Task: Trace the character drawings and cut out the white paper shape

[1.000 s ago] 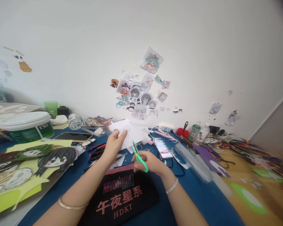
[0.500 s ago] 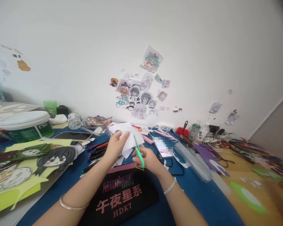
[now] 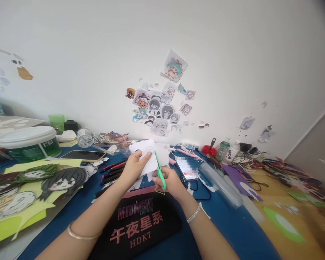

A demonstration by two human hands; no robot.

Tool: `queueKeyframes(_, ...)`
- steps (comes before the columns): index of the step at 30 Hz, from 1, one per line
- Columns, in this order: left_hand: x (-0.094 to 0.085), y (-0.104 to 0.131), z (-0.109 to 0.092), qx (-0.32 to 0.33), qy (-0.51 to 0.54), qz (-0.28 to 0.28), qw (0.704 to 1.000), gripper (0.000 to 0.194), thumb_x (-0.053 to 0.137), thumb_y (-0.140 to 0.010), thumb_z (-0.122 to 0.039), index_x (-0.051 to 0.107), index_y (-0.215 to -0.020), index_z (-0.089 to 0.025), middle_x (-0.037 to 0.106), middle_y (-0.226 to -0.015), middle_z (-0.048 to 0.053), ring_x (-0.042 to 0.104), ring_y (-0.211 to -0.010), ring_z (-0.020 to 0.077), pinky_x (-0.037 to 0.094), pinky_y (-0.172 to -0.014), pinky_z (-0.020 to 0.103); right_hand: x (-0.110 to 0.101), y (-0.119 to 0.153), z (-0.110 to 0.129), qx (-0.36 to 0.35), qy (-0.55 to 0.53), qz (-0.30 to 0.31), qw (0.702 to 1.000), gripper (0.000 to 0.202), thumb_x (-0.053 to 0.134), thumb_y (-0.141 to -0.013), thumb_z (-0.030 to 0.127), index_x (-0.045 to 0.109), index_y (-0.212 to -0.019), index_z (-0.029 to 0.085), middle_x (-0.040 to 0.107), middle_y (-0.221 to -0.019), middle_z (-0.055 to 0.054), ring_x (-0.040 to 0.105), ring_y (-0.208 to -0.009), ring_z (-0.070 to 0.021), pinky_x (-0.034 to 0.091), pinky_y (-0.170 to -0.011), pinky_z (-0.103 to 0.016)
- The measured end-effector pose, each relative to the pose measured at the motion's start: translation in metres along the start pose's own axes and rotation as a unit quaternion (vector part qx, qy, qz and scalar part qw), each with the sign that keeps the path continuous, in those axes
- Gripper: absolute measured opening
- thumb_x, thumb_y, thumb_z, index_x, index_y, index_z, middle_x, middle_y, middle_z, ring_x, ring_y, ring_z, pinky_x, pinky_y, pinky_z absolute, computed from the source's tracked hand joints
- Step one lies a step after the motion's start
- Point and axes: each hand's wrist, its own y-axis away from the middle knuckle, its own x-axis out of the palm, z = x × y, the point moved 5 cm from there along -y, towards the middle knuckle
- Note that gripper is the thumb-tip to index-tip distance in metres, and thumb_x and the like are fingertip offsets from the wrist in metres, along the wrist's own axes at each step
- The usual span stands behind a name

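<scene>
My left hand [image 3: 137,165] pinches a sheet of white paper [image 3: 148,163], its thumb lying on top. Faint lines show near the sheet's upper edge. In my right hand [image 3: 170,181] is a pair of green scissors [image 3: 160,176], fingers wrapped round the handles. The blades point up and away, with their tips at the paper's right part, close to my left thumb. Below both hands lies a black pouch [image 3: 141,224] with pink lettering. Several dark markers [image 3: 114,172] rest beside my left wrist.
At left are paper cutouts [image 3: 63,182] on yellow sheets, a white-lidded tub [image 3: 28,139] and a phone [image 3: 83,155]. To the right lie a lit phone [image 3: 186,168], a clear plastic roll [image 3: 220,184] and purple paper [image 3: 239,180]. Two bottles [image 3: 227,151] stand near the wall.
The white paper has turned and shifted slightly right in my left hand, hiding the orange-red piece behind it. The scissors have moved slightly along with it. The view has shifted a little.
</scene>
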Motion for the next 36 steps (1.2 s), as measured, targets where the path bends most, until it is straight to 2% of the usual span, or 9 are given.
queueKeyframes(3,0.0,0.001,-0.002,0.01,-0.027,-0.007,1.0,0.042,0.059,-0.066,-0.049,0.031,-0.056,-0.02,0.035,-0.048,-0.009,0.035,-0.044,0.0061,0.024,-0.04,0.017,0.0,0.0,0.0,-0.006,-0.004,-0.004,1.0,0.037,0.077,-0.054,0.037,0.058,-0.074,0.014,0.055,-0.05,0.003,0.049,-0.045,-0.0086,0.039,-0.044,-0.02)
queueKeyframes(5,0.001,0.002,-0.002,0.007,-0.033,0.0,0.999,0.042,0.059,-0.067,-0.048,0.032,-0.056,-0.019,0.034,-0.048,-0.009,0.035,-0.044,0.0059,0.024,-0.04,0.017,0.0,0.001,0.001,-0.004,-0.003,-0.007,1.0,0.036,0.076,-0.054,0.039,0.058,-0.073,0.014,0.055,-0.051,0.003,0.048,-0.045,-0.0084,0.039,-0.044,-0.02)
queueKeyframes(12,0.007,0.007,-0.003,-0.033,0.048,0.024,0.998,0.037,0.062,-0.065,-0.049,0.042,-0.062,-0.018,0.046,-0.051,-0.006,0.041,-0.044,0.0065,0.028,-0.04,0.017,0.001,0.004,0.003,0.001,-0.006,-0.009,1.0,0.038,0.076,-0.053,0.045,0.054,-0.063,0.015,0.055,-0.051,0.002,0.047,-0.044,-0.0086,0.038,-0.043,-0.021)
queueKeyframes(17,0.017,0.01,0.001,-0.068,0.116,0.08,0.988,0.037,0.065,-0.064,-0.049,0.053,-0.075,-0.015,0.058,-0.061,-0.002,0.049,-0.048,0.0087,0.035,-0.043,0.018,-0.003,0.001,-0.001,0.006,-0.012,0.002,1.0,0.04,0.074,-0.054,0.049,0.057,-0.062,0.014,0.056,-0.058,0.0,0.05,-0.049,-0.0098,0.039,-0.045,-0.021)
queueKeyframes(23,0.021,0.011,0.004,-0.083,0.107,0.117,0.984,0.037,0.064,-0.066,-0.048,0.054,-0.08,-0.015,0.062,-0.063,0.0,0.054,-0.049,0.0116,0.039,-0.044,0.021,-0.007,-0.003,0.003,-0.057,0.01,0.029,0.998,0.033,0.071,-0.061,0.043,0.06,-0.06,0.012,0.058,-0.059,-0.001,0.05,-0.054,-0.0105,0.04,-0.052,-0.023)
queueKeyframes(28,0.02,0.01,0.004,-0.072,0.071,0.112,0.988,0.033,0.062,-0.067,-0.048,0.053,-0.074,-0.016,0.059,-0.059,-0.002,0.052,-0.047,0.0099,0.037,-0.043,0.02,-0.01,-0.001,0.008,-0.061,0.051,0.036,0.996,0.032,0.07,-0.062,0.044,0.062,-0.062,0.013,0.06,-0.062,-0.003,0.052,-0.059,-0.0133,0.04,-0.057,-0.025)
queueKeyframes(31,0.019,0.01,0.002,-0.059,0.026,0.1,0.993,0.032,0.062,-0.067,-0.047,0.051,-0.069,-0.017,0.057,-0.055,-0.003,0.05,-0.045,0.0097,0.034,-0.04,0.019,-0.008,0.002,0.013,-0.057,0.032,0.037,0.997,0.034,0.071,-0.061,0.044,0.063,-0.076,0.015,0.059,-0.062,-0.001,0.052,-0.058,-0.0135,0.041,-0.056,-0.026)
queueKeyframes(34,0.02,0.012,0.0,-0.057,0.001,0.106,0.993,0.032,0.061,-0.067,-0.047,0.049,-0.066,-0.018,0.055,-0.05,-0.004,0.049,-0.042,0.0108,0.032,-0.038,0.02,-0.006,0.005,0.018,-0.062,-0.007,0.026,0.998,0.052,0.074,-0.06,0.04,0.057,-0.104,0.019,0.058,-0.063,0.001,0.05,-0.056,-0.0132,0.042,-0.056,-0.026)
queueKeyframes(36,0.022,0.013,-0.001,-0.059,0.001,0.112,0.992,0.032,0.06,-0.067,-0.048,0.048,-0.066,-0.018,0.053,-0.049,-0.004,0.048,-0.04,0.0106,0.03,-0.037,0.02,-0.004,0.005,0.019,-0.067,-0.017,0.015,0.998,0.059,0.075,-0.06,0.037,0.053,-0.112,0.019,0.059,-0.064,0.001,0.049,-0.055,-0.0128,0.042,-0.055,-0.026)
